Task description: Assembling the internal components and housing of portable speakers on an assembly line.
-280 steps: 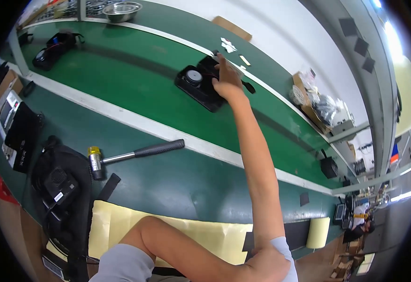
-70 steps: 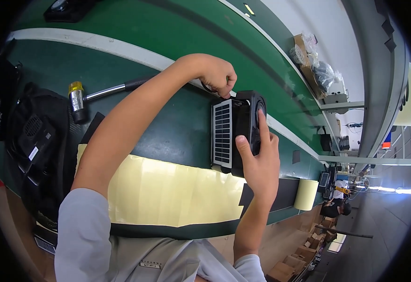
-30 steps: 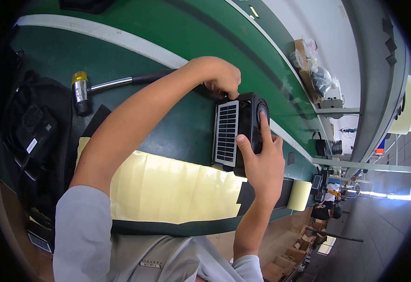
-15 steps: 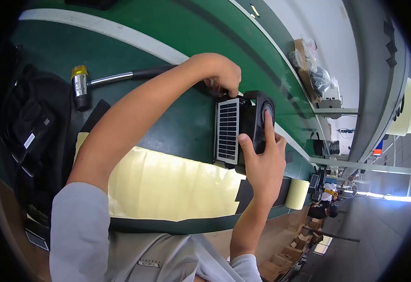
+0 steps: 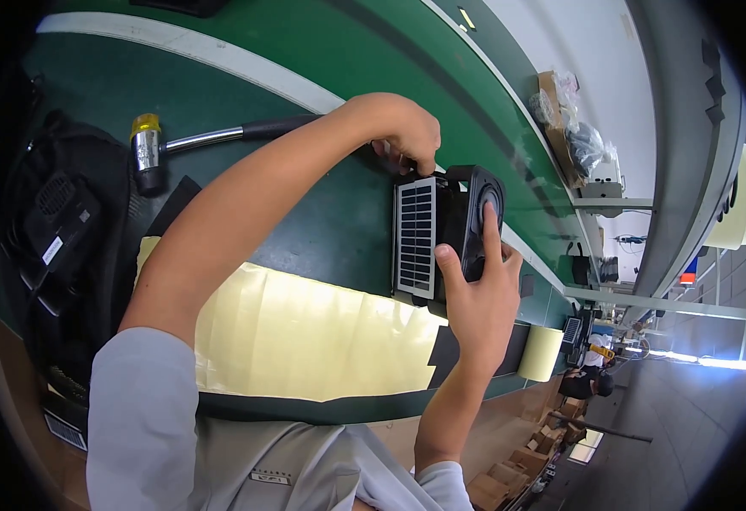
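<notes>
A black solar speaker (image 5: 454,223) stands on the green workbench, with a small white-framed solar panel (image 5: 416,238) facing left and a round speaker cone on its right side. My right hand (image 5: 483,294) grips it from the near right, index finger stretched onto the cone and thumb at the panel's side. At its far end my left hand (image 5: 413,136) is curled down with bent fingers against the top corner; the fingertips are partly hidden. Left of that hand lies a mallet (image 5: 147,155) with a yellow face and a black handle, partly behind my left forearm.
Pale yellow sheet (image 5: 305,336) covers the bench's near edge. A yellow roll (image 5: 540,353) stands at the right. Black speaker housings (image 5: 57,221) are piled at the left. A cardboard box with plastic bags (image 5: 564,132) sits beyond the bench. Another person (image 5: 586,381) is farther off.
Both hands keep their places on the solar speaker. The view has shifted very slightly; the speaker appears tilted a touch more to the right.
</notes>
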Tool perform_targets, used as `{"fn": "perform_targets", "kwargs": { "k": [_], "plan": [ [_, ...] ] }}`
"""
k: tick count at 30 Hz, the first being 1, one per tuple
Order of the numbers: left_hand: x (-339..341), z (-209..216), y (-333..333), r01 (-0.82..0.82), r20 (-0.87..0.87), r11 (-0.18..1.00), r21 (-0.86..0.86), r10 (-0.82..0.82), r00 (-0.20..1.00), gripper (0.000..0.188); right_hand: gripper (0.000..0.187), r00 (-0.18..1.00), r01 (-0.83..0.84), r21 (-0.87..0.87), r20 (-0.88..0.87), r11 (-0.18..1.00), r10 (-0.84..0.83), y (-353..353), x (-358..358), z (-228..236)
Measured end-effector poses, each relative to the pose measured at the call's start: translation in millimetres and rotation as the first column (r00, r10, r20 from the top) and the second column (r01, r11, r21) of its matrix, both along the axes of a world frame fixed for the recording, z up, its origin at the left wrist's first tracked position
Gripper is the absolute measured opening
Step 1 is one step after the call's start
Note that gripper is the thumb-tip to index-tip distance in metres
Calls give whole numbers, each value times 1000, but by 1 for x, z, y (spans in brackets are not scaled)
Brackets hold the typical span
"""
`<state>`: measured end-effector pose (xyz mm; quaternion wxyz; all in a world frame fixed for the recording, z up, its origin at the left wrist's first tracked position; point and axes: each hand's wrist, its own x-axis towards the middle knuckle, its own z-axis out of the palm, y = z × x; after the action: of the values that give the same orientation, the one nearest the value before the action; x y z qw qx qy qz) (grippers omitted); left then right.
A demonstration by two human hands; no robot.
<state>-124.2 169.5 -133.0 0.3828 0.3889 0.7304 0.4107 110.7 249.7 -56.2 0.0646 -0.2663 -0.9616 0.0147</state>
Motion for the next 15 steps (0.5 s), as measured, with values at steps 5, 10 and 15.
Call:
{"fn": "perform_targets", "kwargs": {
  "k": [5,10,15],
  "plan": [
    [-5,2,1,81,-52,993,-91,-86,995,29,79,1000,1,17,12,1000,-2,-2,-2,1],
    [-4,3,1,86,-39,992,-88,-89,995,28,80,998,-54,44,18,998,53,0,-3,0],
    [-5,1,0,77,-30,995,-69,-79,996,26,81,997,-61,54,49,997,59,-2,-6,0]
  ]
}}
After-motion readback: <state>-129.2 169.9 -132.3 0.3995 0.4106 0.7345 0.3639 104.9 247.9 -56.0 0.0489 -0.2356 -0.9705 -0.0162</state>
